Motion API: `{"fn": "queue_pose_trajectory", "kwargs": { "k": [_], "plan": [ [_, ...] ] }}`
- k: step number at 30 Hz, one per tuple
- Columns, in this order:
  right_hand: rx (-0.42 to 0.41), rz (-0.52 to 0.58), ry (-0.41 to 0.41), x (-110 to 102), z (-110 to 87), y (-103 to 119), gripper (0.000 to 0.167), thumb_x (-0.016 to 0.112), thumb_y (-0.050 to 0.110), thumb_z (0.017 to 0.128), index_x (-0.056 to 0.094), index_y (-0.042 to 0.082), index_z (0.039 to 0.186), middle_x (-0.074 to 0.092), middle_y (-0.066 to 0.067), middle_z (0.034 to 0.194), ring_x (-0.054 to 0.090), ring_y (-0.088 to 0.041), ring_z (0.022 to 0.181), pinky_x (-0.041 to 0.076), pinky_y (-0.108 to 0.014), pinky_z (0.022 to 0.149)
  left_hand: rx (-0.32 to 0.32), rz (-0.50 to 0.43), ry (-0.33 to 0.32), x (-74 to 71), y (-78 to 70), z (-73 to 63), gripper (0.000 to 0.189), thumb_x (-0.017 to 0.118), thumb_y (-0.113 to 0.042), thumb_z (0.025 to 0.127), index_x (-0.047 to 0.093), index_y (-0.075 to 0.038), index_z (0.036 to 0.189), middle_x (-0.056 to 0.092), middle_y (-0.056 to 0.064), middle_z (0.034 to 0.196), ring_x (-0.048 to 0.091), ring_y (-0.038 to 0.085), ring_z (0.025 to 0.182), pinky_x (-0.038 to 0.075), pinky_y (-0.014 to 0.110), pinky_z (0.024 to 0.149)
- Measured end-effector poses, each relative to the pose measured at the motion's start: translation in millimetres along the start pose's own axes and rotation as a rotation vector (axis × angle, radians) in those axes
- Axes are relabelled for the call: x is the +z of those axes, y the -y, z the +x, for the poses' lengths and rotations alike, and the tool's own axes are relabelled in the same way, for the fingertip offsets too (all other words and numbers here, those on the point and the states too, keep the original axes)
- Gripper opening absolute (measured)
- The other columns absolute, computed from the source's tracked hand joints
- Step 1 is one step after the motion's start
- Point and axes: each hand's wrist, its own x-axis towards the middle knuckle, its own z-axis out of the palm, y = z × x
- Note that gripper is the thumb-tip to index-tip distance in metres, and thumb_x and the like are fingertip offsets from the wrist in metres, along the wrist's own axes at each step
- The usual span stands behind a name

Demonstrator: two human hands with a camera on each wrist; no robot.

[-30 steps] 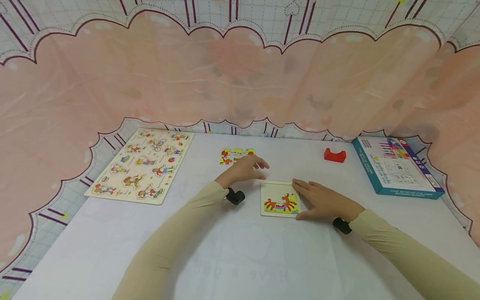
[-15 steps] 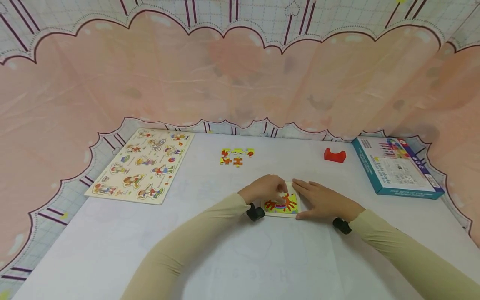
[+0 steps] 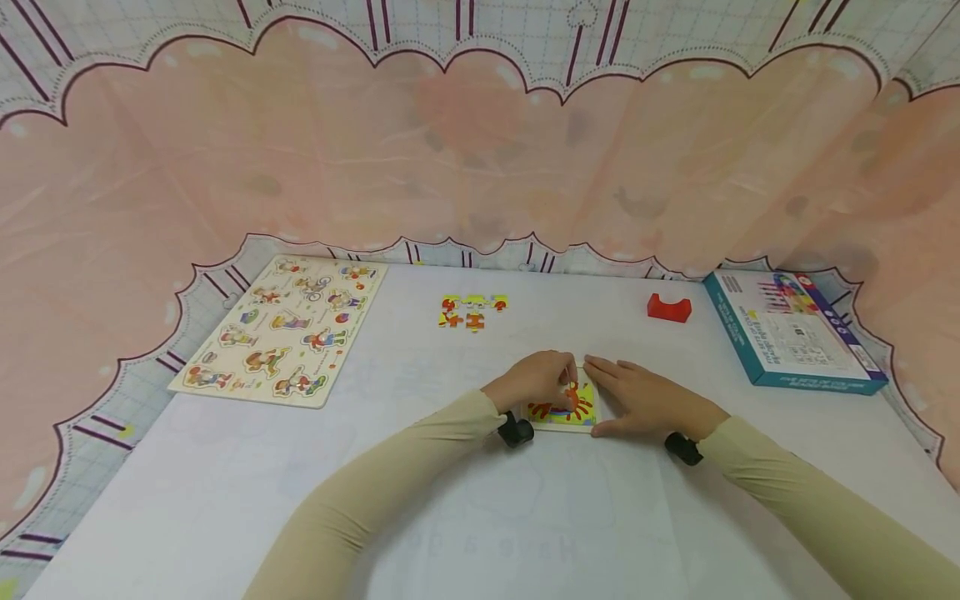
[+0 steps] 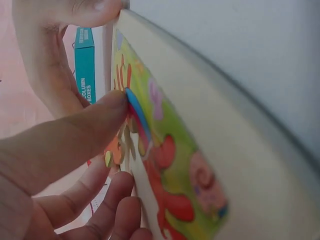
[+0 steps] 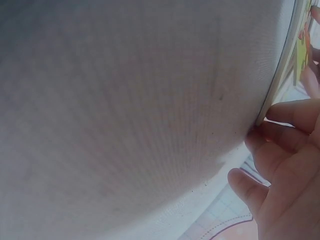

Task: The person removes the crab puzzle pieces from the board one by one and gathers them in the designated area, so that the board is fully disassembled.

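A small wooden puzzle tray (image 3: 564, 430) lies on the table, its lower part filled with joined pieces showing a red-orange animal and a rainbow band (image 4: 139, 112). My left hand (image 3: 534, 379) is over the tray's left side, pinching an orange puzzle piece (image 4: 116, 150) with a yellow edge between thumb and fingers, close over the bare part. Along the right side, my right hand (image 3: 648, 402) holds the tray, thumb at the near corner and fingers at the far corner. The left hand hides much of the tray in the head view.
Several loose puzzle pieces (image 3: 475, 302) lie behind the tray. A large picture board (image 3: 281, 333) is at the left. At the back right are a red arch-shaped block (image 3: 669, 309) and a teal-edged box (image 3: 798, 333).
My left hand has come from near the loose pieces, rightward and nearer, over the tray; in the last half second it has barely moved. The right hand stays at the tray's edge.
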Motion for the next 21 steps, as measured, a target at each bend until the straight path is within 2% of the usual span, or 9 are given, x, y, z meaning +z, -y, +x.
{"fn": "queue_pose_trajectory", "kwargs": {
  "k": [9, 21],
  "plan": [
    [-0.012, -0.013, -0.001, 1.2, 0.4, -1.5, 0.102, 0.062, 0.067, 0.074, 0.028, 0.003, 0.147, 0.028, -0.015, 0.153, 0.034, -0.039, 0.136, 0.029, -0.054, 0.109, 0.031, -0.073, -0.02, 1.8, 1.1, -1.7, 0.034, 0.078, -0.022, 0.076, 0.056, -0.012, 0.1, 0.06, -0.002, 0.081, 0.05, 0.008, 0.068, 0.039, 0.017, 0.062],
    [-0.004, 0.004, -0.01, 0.0, -1.4, 0.8, 0.1, 0.064, 0.064, 0.075, 0.029, 0.004, 0.147, 0.028, -0.016, 0.153, 0.036, -0.043, 0.133, 0.032, -0.056, 0.106, 0.078, -0.139, -0.031, 0.9, 0.8, -2.9, 0.03, 0.078, -0.012, 0.075, 0.062, -0.011, 0.101, 0.065, 0.002, 0.084, 0.053, 0.007, 0.069, 0.041, 0.016, 0.063]
  ]
}}
